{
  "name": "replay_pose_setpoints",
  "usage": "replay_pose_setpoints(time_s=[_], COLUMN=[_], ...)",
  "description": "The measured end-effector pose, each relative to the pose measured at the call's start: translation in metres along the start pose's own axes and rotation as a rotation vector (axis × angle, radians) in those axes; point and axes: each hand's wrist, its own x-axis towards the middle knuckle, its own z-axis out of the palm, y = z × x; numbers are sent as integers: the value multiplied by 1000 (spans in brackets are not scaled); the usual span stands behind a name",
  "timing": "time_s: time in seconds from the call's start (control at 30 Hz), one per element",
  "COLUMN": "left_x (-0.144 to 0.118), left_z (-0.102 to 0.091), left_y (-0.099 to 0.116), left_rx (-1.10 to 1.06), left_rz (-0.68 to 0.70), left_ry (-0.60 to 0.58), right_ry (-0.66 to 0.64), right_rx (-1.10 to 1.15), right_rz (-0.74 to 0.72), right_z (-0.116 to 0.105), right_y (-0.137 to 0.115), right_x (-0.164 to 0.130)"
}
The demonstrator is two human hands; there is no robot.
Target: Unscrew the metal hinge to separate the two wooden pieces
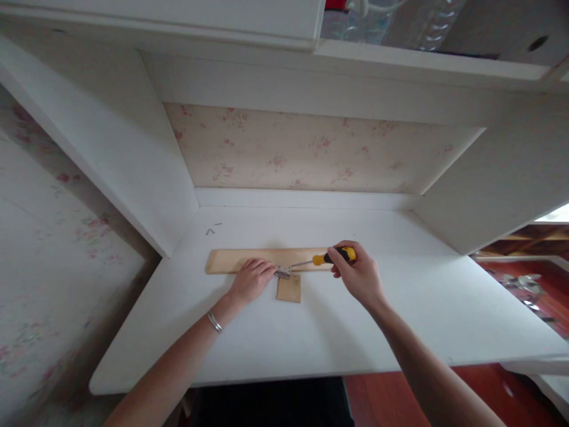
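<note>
A long pale wooden board (222,261) lies across the white desk. At its front edge sits a small metal hinge (283,272), joining a short square wooden block (288,289) that points toward me. My left hand (254,279), a silver bangle on its wrist, rests on the board with its fingers together and their tips at the hinge's left side. In my right hand (355,270) is a screwdriver (319,260) with a yellow and black handle. Its shaft slants left, and the tip is at or just above the hinge; contact is too small to tell.
A few small screws (210,231) lie behind the board on the left. White side panels (146,148) flank the desk (377,338), with an overhead shelf (427,62) holding clear plastic bottles (438,24). The desk's front edge is close to me, above a red floor (377,397).
</note>
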Motion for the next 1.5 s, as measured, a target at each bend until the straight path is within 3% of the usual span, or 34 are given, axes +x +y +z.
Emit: replay_pose_setpoints(time_s=[0.4,0.63,1.0,1.13,1.3,1.5], left_x=[-1,-2,-4,-5,-6,-7], left_z=[21,23,24,26,28,26], left_y=[-6,-7,-8,-8,-9,-8], left_rx=[-8,-22,3,11,6,2], left_rz=[22,10,34,33,33,29], left_ry=[39,38,80,75,58,67], right_ry=[-135,-150,-220,-344,-441,-679], right_rx=[-224,-312,-515,-690,-995,-1069], right_rz=[-79,-115,-293,-425,-462,-534], right_z=[38,42,45,51,69,80], right_y=[-25,-28,-45,-66,-95,-111], right_x=[19,23,21,27,38,53])
